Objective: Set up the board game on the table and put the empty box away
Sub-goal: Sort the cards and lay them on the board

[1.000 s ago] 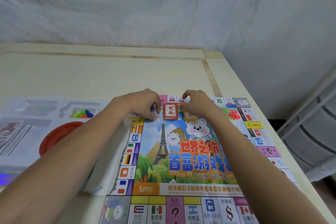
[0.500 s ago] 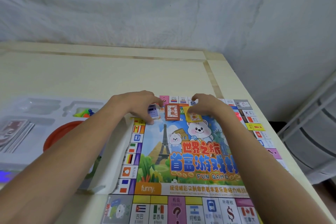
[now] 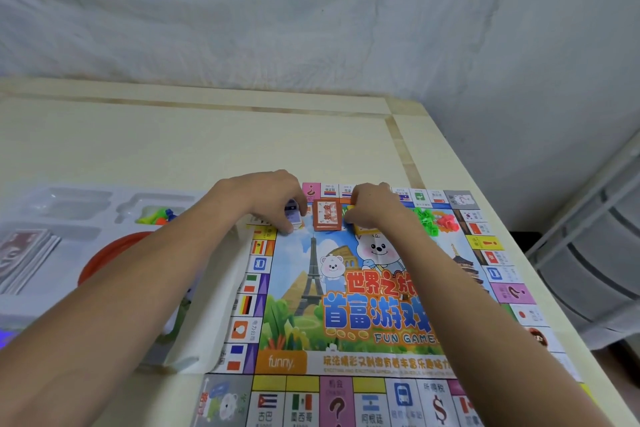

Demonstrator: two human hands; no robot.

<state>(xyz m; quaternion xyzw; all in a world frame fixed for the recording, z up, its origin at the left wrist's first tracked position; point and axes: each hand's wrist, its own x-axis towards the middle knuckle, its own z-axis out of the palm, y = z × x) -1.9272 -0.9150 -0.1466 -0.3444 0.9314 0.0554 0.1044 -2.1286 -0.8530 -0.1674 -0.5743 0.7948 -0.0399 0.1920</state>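
You are laying out card decks on the colourful paper game board (image 3: pixel 346 305). Your left hand (image 3: pixel 273 199) pinches a purple-backed card stack (image 3: pixel 292 215); your right hand (image 3: pixel 372 206) curls over a yellow card stack (image 3: pixel 367 229). Next, square both beside the orange deck (image 3: pixel 327 216).

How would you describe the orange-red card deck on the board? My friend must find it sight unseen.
Start at the colourful paper game board on the cream table. Near its far edge, between the left hand and right hand, lies the orange-red card deck. The left hand's deck is purple-white; the right's is yellow.

left hand (image 3: pixel 273 198) bare | right hand (image 3: pixel 372 206) bare | forearms apparently sleeveless
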